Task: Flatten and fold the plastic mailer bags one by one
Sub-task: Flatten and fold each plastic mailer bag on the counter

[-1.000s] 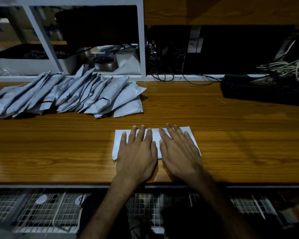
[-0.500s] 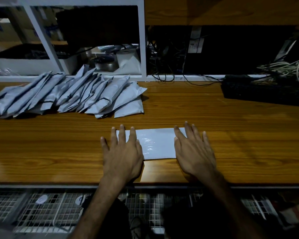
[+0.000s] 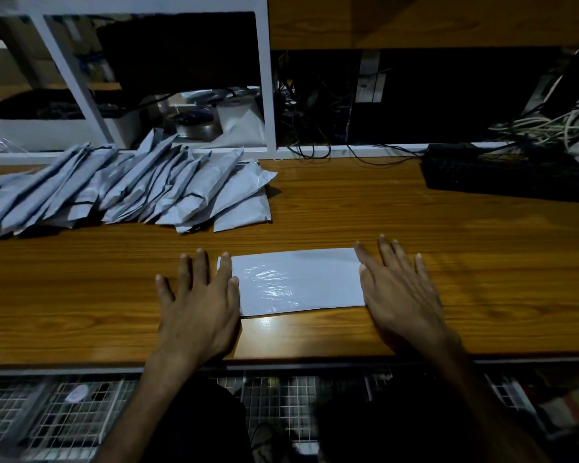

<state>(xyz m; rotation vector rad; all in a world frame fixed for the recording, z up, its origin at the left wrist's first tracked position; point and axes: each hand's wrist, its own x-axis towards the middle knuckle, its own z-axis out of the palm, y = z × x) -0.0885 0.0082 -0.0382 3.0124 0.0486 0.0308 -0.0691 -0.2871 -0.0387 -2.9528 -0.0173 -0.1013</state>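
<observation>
Fingers [image 3: 226, 272] on the left hand [image 3: 198, 309] are spread wide and flat, holding nothing, with just the index finger and thumb overlapping the left end of the mailer bag [image 3: 298, 282]; the other fingers sit on bare worktop [image 3: 482, 262] just beside that end. Right hand [image 3: 401, 295] is the same deal, fingers straight and fanned out, inner ones pressing the right end of the bag and the outer ones off it on the wood. Between the two sets of fingers the bag lies flat in a long white strip, near the front edge of the worktop, and you can see shiny ripples in the middle, so I'd guess there's some air or a wrinkle left in there. That's the first risk imo: if it gets folded now, the trapped air puffs it back open or the crease goes crooked. Second, glossy plastic on polished wood is slippery, and with both hands only on the ends, uneven pressure could skate the whole thing sideways or toward the front edge, where it could drop onto the wire mesh below. Out beyond the fingertips, up and to the left, the pile of grey mailer bags [image 3: 131, 192] leans in a loose overlapping row, well apart from the hands, so a careless reach could topple it.
</observation>
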